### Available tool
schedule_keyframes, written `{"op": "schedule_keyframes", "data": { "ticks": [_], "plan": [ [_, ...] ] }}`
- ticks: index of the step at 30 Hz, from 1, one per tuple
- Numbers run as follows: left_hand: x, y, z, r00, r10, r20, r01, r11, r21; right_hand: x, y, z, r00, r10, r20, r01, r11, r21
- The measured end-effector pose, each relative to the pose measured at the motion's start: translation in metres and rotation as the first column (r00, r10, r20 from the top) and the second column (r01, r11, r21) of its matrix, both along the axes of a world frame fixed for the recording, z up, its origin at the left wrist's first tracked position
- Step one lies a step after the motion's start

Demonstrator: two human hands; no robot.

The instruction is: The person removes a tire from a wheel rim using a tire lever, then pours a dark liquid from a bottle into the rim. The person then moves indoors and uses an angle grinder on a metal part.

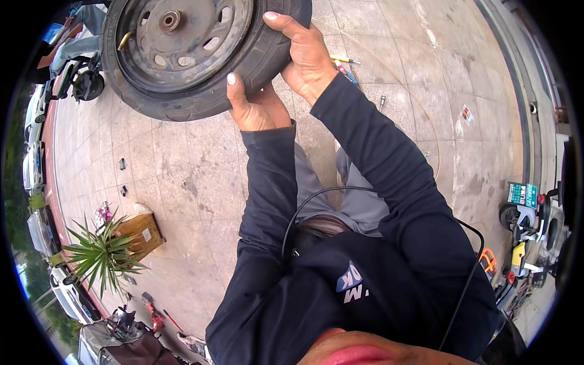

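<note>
A wheel with a black tire (pixel 134 91) and a dull, dirty metal rim (pixel 182 48) is raised at the top of the view, partly cut off, with a yellow valve stem (pixel 124 41) at the rim's left. My left hand (pixel 258 106) grips the tire from below, thumb on the sidewall and fingers mostly hidden behind it. My right hand (pixel 301 61) holds the tire's right side, thumb over its face near the rim. On the paving beyond my right hand lie a yellow-handled tool (pixel 344 59), other small tools (pixel 345 73) and a metal socket-like piece (pixel 382 102).
Tiled paving (pixel 182 158) surrounds me, crossed by a thin hose. A potted plant (pixel 103 249) stands at lower left, parked cars (pixel 33 167) line the left edge. A person in jeans (pixel 82 45) is by a scooter (pixel 88 85) at upper left. More scooters (pixel 523 225) stand at right.
</note>
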State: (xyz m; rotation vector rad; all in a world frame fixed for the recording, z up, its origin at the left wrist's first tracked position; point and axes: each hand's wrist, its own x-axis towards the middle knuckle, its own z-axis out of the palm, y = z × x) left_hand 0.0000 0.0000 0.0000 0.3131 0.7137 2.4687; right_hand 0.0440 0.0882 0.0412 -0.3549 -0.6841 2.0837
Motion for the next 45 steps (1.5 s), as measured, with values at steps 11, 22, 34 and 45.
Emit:
{"op": "schedule_keyframes", "data": {
  "ticks": [11,22,34,45],
  "plan": [
    [-0.126,-0.078,0.048,0.891,-0.011,-0.455,0.004,1.0,-0.017,0.024,0.058,0.013,0.975,0.189,-0.118,-0.162,0.964,0.209],
    [-0.169,-0.095,0.039,0.872,-0.314,-0.376,0.286,0.949,-0.131,0.063,0.053,0.021,0.975,0.19,-0.111,-0.161,0.959,0.233],
    [-0.144,-0.091,0.015,0.92,-0.043,-0.39,0.035,0.999,-0.028,0.101,0.043,0.022,0.883,0.169,0.439,-0.364,0.836,0.411],
    [-0.12,-0.111,-0.071,0.875,-0.351,-0.335,0.109,0.815,-0.57,0.372,0.066,-0.259,-0.054,0.03,0.998,-0.631,0.773,-0.057]
  ]
}}
